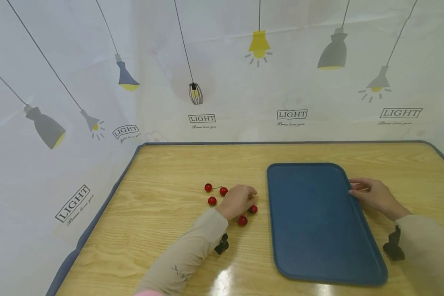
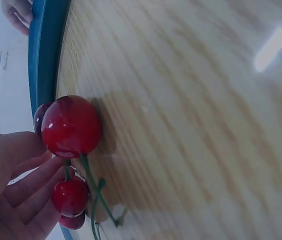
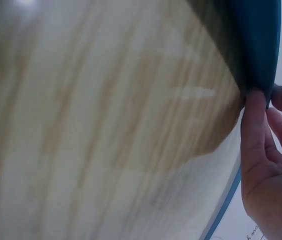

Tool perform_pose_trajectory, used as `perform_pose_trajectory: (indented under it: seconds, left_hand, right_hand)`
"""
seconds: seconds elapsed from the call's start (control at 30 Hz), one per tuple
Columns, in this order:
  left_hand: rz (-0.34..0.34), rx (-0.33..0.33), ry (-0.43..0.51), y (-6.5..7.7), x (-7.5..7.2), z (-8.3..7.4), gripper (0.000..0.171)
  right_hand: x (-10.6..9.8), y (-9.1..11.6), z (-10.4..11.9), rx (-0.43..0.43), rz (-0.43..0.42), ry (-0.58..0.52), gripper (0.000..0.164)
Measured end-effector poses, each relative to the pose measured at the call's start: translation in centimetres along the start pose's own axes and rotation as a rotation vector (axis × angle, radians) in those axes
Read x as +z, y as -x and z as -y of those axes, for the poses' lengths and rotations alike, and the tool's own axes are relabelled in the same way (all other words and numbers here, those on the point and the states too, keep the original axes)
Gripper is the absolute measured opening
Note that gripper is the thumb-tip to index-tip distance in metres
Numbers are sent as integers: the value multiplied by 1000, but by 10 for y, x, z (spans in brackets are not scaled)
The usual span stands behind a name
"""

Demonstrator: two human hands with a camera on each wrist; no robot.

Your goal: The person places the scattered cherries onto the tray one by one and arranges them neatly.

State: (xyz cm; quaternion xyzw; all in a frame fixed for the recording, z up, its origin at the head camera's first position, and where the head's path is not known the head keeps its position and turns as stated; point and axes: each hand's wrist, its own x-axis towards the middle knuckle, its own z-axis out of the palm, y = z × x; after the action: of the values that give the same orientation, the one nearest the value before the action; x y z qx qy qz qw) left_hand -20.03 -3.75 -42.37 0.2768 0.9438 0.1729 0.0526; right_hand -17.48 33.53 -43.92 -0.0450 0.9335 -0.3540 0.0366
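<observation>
Several red cherries lie on the wooden table to the left of a blue tray. My left hand (image 1: pixel 238 200) is among them, its fingers loosely bent and nothing visible between them. One cherry (image 1: pixel 242 221) sits on the near side of that hand, and another cherry (image 1: pixel 253 209) lies just under its fingertips. In the left wrist view, a large cherry (image 2: pixel 71 126) with a green stem partly covers the thumb and fingertips. My right hand (image 1: pixel 377 197) pinches the right edge of the tray (image 1: pixel 314 222); in the right wrist view, fingers stand on both sides of the rim.
A stemmed cherry (image 1: pixel 208 187) and a cherry (image 1: pixel 212 201) lie left of the left hand. The wooden table (image 1: pixel 163 172) has a dark blue edge. A white sheet (image 1: pixel 229 74) printed with lamps rises behind it and along its left side.
</observation>
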Motion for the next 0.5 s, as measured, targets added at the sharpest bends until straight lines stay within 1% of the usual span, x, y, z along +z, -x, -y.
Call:
perform_pose_trajectory:
  seconds: [0.2,0.33,0.5]
  left_hand:
    - [40,-67,130,0,0,2,22]
    - [42,-64,186,0,-1,4,23]
    - [60,-70,224,0,0,6,26]
  right_hand:
    - [-1,1,-2,-4,50,-28,53]
    - [-1,1,-3,-9,52,-33,53]
    - [-2,2,-2,-11,40,-25,52]
